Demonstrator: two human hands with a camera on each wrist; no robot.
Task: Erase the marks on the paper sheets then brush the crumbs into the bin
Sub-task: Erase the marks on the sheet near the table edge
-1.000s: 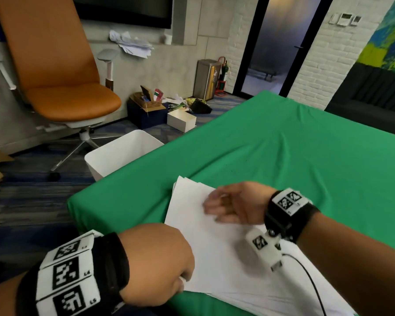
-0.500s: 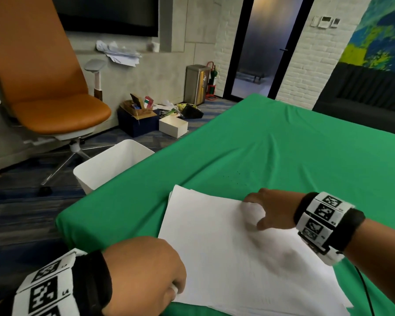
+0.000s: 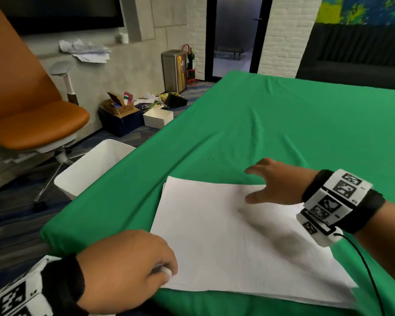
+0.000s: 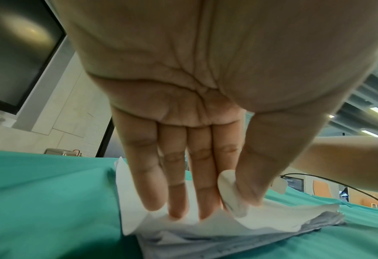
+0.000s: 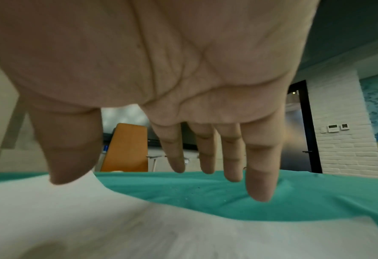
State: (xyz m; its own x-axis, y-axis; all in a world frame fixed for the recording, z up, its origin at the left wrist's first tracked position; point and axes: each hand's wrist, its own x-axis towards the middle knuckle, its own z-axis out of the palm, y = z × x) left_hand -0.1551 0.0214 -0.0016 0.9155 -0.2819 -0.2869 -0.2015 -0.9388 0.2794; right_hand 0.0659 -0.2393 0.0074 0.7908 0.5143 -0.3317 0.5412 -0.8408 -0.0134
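Note:
A stack of white paper sheets (image 3: 233, 242) (image 4: 183, 226) (image 5: 95, 219) lies on the green tablecloth (image 3: 283, 124) near the table's front left corner. My left hand (image 3: 128, 270) (image 4: 205, 201) presses its fingertips on the stack's near left corner and pinches a white eraser (image 3: 167, 270) (image 4: 231, 191) between thumb and forefinger. My right hand (image 3: 274, 183) (image 5: 161, 175) hovers with spread, straight fingers over the stack's far edge and holds nothing. Dark crumbs (image 3: 224, 155) (image 5: 194, 190) dot the cloth just beyond it. A white bin (image 3: 94, 165) stands on the floor beside the table's left edge.
An orange office chair (image 3: 32, 106) stands left of the bin. Boxes and clutter (image 3: 137, 112) sit on the floor by the wall, with a metal trash can (image 3: 175, 70) further back. The green cloth stretches bare to the far right.
My right hand has swept from the middle of the top sheet to the right and away, past the sheet's far edge. My left hand has stayed on the near corner with the eraser.

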